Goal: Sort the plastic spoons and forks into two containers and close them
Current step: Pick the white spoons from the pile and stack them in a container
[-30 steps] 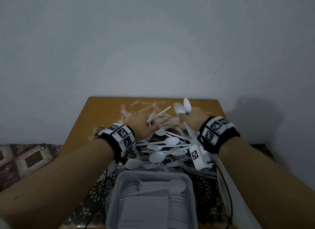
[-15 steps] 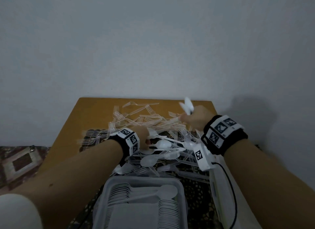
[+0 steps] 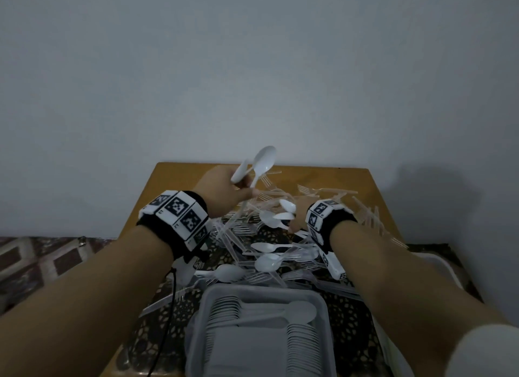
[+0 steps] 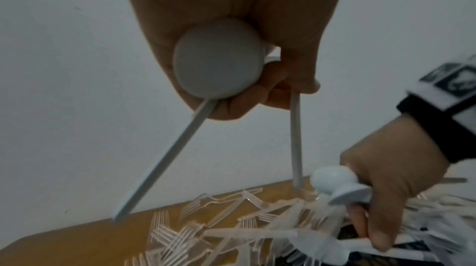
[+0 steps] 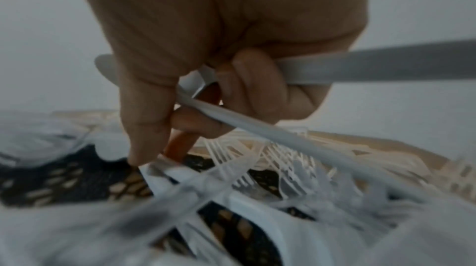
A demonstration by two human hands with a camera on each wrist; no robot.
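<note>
Here, my left hand (image 3: 222,189): raised over the table's far side, fingers curled round two white plastic spoons (image 3: 257,163), bowls up; my right hand (image 3: 299,212): low in the heap, clutching more white spoons (image 3: 285,211); clear plastic forks (image 3: 331,192) and spoons strewn over the wooden table (image 3: 174,185); nearest me, an open container (image 3: 323,303) holding stacked spoons

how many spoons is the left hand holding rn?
2. Both are raised in the left hand, bowls up: one large spoon facing the camera, a second spoon edge-on just left of it. The left wrist view shows two handles; more could be hidden in the palm.
</note>
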